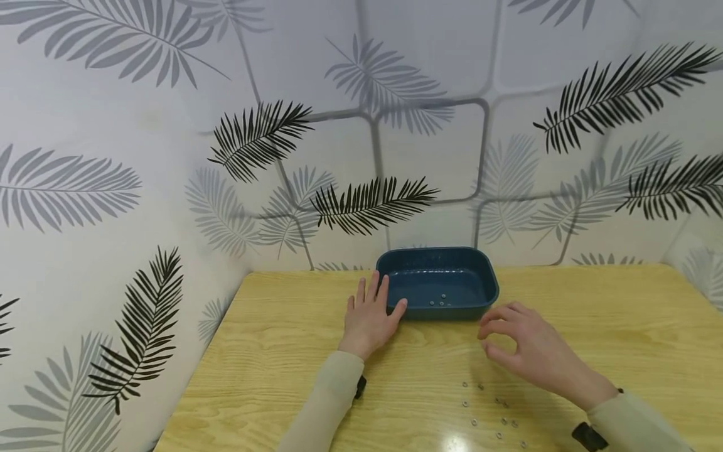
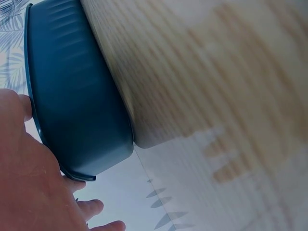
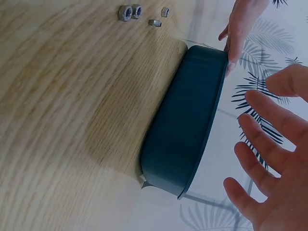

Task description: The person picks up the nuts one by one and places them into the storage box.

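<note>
A dark blue rectangular tray (image 1: 440, 312) stands at the back of the table, with several small metal nuts (image 1: 442, 304) on its floor. My left hand (image 1: 369, 319) rests on the tray's left front corner, fingers straight and spread over the rim. From the left wrist view, the thumb and fingers lie along the rim of the tray (image 2: 79, 96). Just off the front right corner hovers my right hand (image 1: 528, 348), fingers loosely bent and apart, nothing visible between them. The right wrist view shows the same right hand (image 3: 279, 168) beside the tray (image 3: 185, 120), not touching it.
Several loose hex nuts (image 1: 504, 421) are scattered on the wooden table (image 1: 271, 376), in front of the tray and left of my right forearm. Some nuts (image 3: 125, 13) also show in the right wrist view. A leaf-patterned wall (image 1: 350, 150) rises directly behind the tray.
</note>
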Motion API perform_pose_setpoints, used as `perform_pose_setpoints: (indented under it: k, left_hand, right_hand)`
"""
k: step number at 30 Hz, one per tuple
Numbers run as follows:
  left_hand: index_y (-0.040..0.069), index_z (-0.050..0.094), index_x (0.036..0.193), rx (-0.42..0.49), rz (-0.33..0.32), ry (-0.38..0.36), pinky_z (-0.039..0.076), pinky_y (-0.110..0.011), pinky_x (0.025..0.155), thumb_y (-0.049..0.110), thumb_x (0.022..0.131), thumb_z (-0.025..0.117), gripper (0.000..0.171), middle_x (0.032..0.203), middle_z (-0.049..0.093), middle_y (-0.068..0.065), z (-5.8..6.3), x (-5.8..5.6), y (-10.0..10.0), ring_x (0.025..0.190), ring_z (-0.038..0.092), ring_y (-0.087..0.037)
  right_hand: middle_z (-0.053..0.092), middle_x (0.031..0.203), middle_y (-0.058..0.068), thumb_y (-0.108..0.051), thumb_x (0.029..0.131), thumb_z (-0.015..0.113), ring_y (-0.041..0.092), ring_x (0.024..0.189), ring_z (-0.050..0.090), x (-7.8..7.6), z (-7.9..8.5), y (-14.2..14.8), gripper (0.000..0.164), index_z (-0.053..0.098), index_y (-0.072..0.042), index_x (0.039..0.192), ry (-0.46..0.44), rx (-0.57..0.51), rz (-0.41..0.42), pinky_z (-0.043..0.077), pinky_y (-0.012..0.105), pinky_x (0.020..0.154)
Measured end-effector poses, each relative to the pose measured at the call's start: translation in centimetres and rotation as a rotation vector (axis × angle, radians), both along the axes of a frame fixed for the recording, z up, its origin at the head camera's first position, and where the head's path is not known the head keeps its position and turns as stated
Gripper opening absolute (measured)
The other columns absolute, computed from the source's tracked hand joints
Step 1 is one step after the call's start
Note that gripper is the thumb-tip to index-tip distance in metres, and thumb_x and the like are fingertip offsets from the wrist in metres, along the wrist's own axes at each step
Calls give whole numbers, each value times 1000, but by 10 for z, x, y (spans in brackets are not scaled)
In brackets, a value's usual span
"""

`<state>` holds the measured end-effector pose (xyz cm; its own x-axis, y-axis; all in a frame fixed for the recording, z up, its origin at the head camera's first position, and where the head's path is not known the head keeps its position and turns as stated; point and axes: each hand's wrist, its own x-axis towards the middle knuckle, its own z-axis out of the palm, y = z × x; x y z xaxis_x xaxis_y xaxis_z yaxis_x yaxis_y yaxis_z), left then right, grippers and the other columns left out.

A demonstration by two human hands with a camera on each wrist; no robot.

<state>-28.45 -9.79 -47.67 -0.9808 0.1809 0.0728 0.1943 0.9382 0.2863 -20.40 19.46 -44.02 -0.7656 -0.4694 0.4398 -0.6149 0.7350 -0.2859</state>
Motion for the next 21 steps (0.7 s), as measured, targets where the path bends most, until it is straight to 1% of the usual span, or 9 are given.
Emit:
perform_pose_setpoints:
  k: [3, 9, 14, 21]
  left_hand:
    - [19, 17, 160, 8, 2, 3, 14, -57, 116, 64, 101, 29, 75, 165, 7, -4, -1, -1, 1, 150, 3, -30]
    - [20, 15, 160, 12, 6, -8, 14, -57, 116, 64, 101, 29, 75, 165, 4, -2, -1, 0, 1, 150, 2, -30]
    - [20, 16, 160, 20, -2, -10, 14, -57, 116, 63, 101, 29, 75, 165, 5, -3, 2, 1, 0, 150, 3, -31]
    - [20, 15, 160, 16, -3, -18, 14, -57, 116, 64, 101, 28, 75, 165, 5, -3, 4, 1, 0, 150, 0, -29]
  right_hand:
    - [62, 106, -15, -22, 82, 76, 11, 98, 53, 3, -1, 1, 14, 71, -33, 89, -18, 26, -1, 47, 43, 82]
    - [63, 108, -11, -22, 79, 80, 14, 102, 53, 8, -5, 0, 16, 74, -27, 93, -30, 50, 28, 46, 47, 85]
    - [63, 110, -10, -24, 78, 82, 17, 104, 54, 12, -10, -2, 17, 75, -26, 93, -32, 72, 48, 46, 49, 87]
    - [63, 110, -9, -28, 77, 83, 18, 103, 55, 16, -15, 0, 19, 77, -24, 94, -46, 122, 70, 47, 49, 85]
